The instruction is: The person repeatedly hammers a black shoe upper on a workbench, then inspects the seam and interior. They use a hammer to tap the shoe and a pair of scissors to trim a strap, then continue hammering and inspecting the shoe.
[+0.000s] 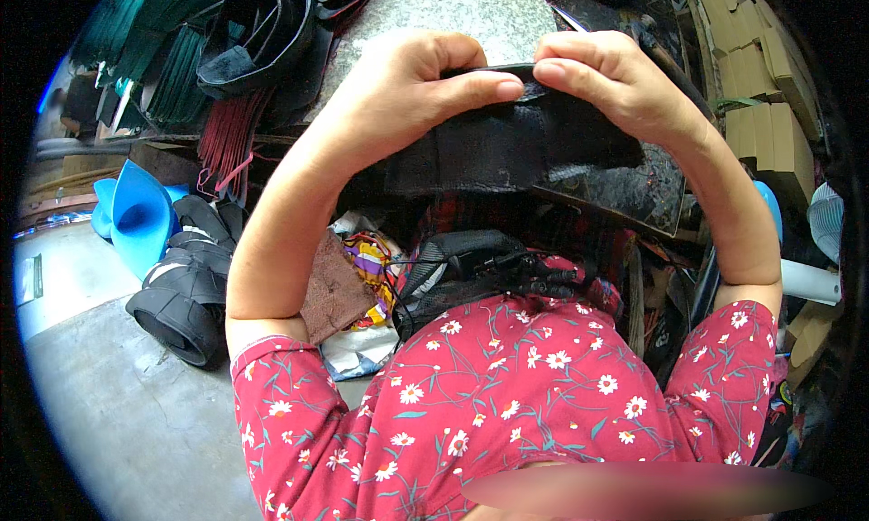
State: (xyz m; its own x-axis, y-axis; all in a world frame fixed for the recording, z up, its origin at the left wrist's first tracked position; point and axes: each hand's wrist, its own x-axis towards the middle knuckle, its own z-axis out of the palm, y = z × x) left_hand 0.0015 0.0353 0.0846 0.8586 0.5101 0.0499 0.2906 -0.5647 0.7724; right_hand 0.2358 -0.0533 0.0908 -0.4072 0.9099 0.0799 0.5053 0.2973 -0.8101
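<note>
Black sheet-like piece [507, 145] sits between and below both hands, in front of the wearer's torso; its top edge runs up to the fingertips, the rest hangs down toward the lap. Left hand [421, 86] pinches the edge, thumb on the near side, fingers curled behind. Right hand [611, 77] pinches the same edge, fingers folded, thumb tip just beside the left thumb tip. Pale speckled work surface [434, 19] lies beyond. Markings: small rectangular label [33, 280] on white panel [68, 263], far left, too small to read; purple-and-yellow package [367, 260] near left elbow, print unclear.
</note>
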